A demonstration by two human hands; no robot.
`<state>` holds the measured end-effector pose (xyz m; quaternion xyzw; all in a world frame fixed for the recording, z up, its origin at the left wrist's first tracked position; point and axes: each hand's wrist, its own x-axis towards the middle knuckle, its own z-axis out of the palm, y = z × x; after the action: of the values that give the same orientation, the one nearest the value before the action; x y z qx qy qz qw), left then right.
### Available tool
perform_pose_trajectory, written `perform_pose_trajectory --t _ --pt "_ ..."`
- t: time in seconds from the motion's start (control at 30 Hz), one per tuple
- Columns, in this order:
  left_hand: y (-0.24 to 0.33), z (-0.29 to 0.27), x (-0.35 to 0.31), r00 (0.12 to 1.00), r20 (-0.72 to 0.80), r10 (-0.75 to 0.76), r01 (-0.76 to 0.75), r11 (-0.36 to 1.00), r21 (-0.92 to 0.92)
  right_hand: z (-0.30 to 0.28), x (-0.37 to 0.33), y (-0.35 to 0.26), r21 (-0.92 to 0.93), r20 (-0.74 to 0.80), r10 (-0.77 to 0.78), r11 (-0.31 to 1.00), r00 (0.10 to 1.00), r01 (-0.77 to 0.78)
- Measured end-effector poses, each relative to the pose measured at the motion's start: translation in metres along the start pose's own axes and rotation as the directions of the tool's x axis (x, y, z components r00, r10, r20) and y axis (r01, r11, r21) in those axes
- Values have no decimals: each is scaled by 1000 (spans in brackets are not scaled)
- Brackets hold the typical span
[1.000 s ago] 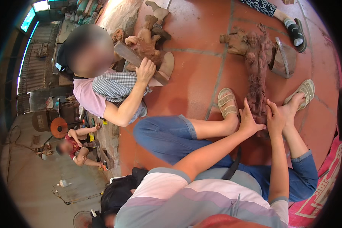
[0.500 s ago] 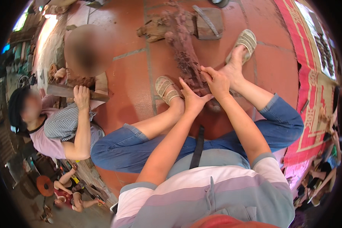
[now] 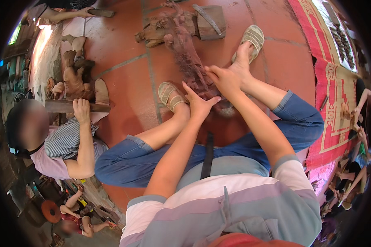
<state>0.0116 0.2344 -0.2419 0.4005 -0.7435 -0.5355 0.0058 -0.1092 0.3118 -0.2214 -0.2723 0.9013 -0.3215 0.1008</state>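
A long reddish-brown wood carving [image 3: 189,57] with rough, branching relief stretches away from me between my feet. My left hand [image 3: 200,108] is around its near end on the left side, index finger and thumb spread wide against it. My right hand [image 3: 226,81] bears on the carving's right side with bent fingers pinched together. Whatever those fingers hold, if anything, is hidden. Beneath my hands, a pale rounded piece [image 3: 227,111] shows at the near end.
Under the carving's far part lies a rough wood log [image 3: 150,35], beside a flat block [image 3: 212,29] with a grey metal bar [image 3: 207,19]. A co-worker sits left, one hand on a long board [image 3: 62,106]. A red patterned mat [image 3: 323,82] lies at right.
The view has shifted, so the carving and my hands appear slightly left and higher. Both hands stay at the carving. Another person's arm with a dark flat-ended object now shows at upper left.
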Motion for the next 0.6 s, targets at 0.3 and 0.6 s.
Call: perform_pose_trajectory --t 0.3,0.6 --pt "7 -2 -1 999 37 -12 9 995 97 6 3 19 27 1 -128 991 992 128" --pt "15 -6 -4 998 57 -32 26 994 105 3 -10 25 12 116 -148 989 982 148"
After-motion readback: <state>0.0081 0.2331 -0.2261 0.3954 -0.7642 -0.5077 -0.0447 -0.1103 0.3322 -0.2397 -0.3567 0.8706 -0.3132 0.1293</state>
